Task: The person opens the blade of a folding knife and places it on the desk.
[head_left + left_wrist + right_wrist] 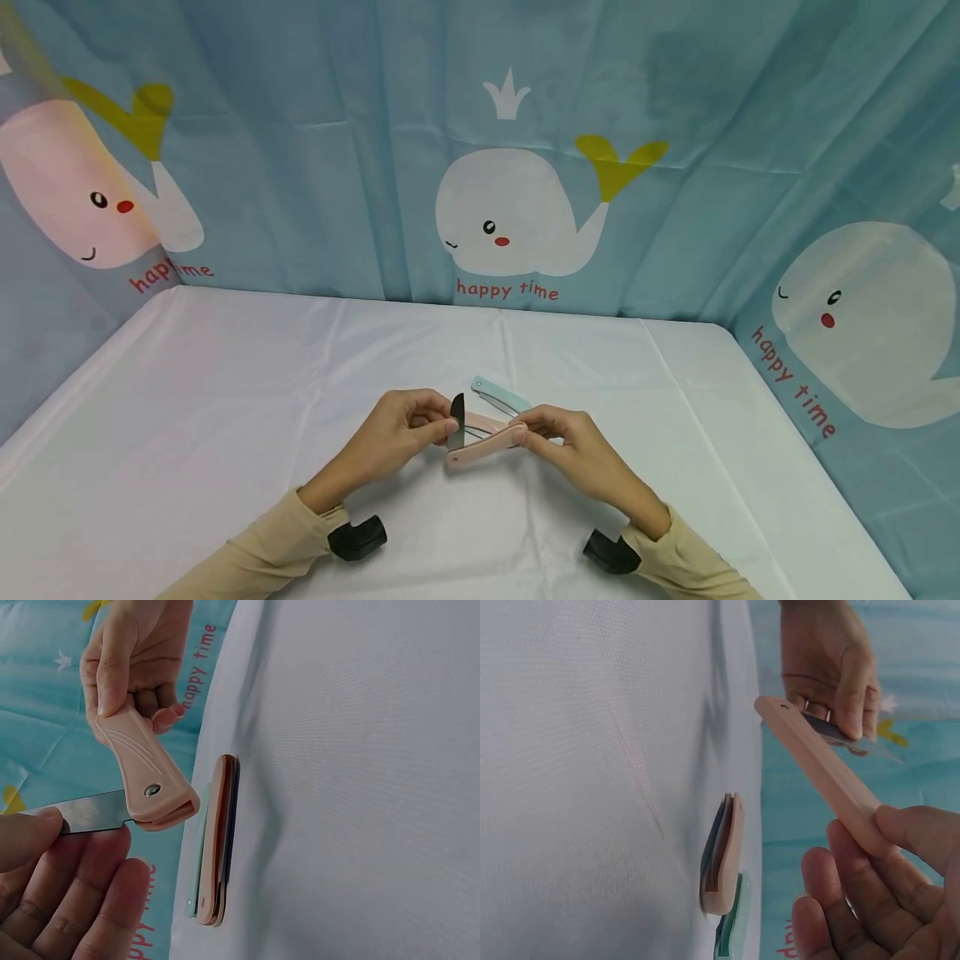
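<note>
A pink-handled folding knife (486, 446) is held up between the two hands, its blade (94, 812) swung out at an angle from the handle. My left hand (401, 427) pinches the blade between thumb and fingers. At the far end of the handle, my right hand (576, 446) grips it with thumb and fingertips. Below, a second pink folding knife (216, 847) lies folded on the white table. Beside that one is a mint-green folding knife (501, 394), lying farther from the person in the head view.
A white cloth (247, 400) with creases covers the table. Light blue curtains (300, 167) printed with whales stand along the back and both sides. A black wrist mount (358, 538) sits at the left sleeve and another black mount (611, 552) at the right sleeve.
</note>
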`<action>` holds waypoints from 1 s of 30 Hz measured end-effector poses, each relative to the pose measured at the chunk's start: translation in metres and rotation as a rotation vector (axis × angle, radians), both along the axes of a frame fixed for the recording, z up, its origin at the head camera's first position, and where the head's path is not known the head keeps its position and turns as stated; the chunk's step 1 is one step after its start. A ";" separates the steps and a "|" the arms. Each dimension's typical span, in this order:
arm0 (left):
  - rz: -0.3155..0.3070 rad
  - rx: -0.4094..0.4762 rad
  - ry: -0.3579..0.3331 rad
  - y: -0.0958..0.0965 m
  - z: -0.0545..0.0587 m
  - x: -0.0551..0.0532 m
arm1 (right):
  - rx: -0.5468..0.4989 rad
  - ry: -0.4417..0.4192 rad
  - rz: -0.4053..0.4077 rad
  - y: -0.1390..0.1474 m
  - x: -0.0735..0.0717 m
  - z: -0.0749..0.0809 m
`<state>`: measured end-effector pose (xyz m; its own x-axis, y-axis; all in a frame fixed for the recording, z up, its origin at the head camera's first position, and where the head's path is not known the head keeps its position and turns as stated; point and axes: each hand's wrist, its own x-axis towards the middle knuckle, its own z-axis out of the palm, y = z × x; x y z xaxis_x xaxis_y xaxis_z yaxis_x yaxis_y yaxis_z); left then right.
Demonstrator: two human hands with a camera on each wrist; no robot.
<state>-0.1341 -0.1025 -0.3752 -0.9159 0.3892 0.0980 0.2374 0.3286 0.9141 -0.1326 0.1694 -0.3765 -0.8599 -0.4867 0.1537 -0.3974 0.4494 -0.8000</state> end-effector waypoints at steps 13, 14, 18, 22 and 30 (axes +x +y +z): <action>0.045 0.104 -0.051 0.000 -0.001 -0.001 | -0.026 -0.027 -0.024 0.001 -0.004 -0.003; 0.048 0.106 -0.053 0.000 -0.001 -0.001 | -0.029 -0.031 -0.024 0.001 -0.004 -0.004; 0.057 0.099 -0.055 0.001 -0.001 0.000 | -0.030 -0.055 -0.023 0.000 -0.004 -0.004; 0.055 0.091 -0.050 0.002 -0.001 0.001 | -0.030 -0.075 -0.020 -0.001 -0.003 -0.004; 0.038 0.083 -0.045 0.003 0.001 0.001 | -0.036 -0.065 -0.005 -0.001 -0.002 -0.005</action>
<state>-0.1327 -0.0996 -0.3741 -0.9340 0.3465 0.0865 0.1840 0.2591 0.9482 -0.1348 0.1686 -0.3816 -0.8711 -0.4774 0.1148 -0.3418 0.4219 -0.8398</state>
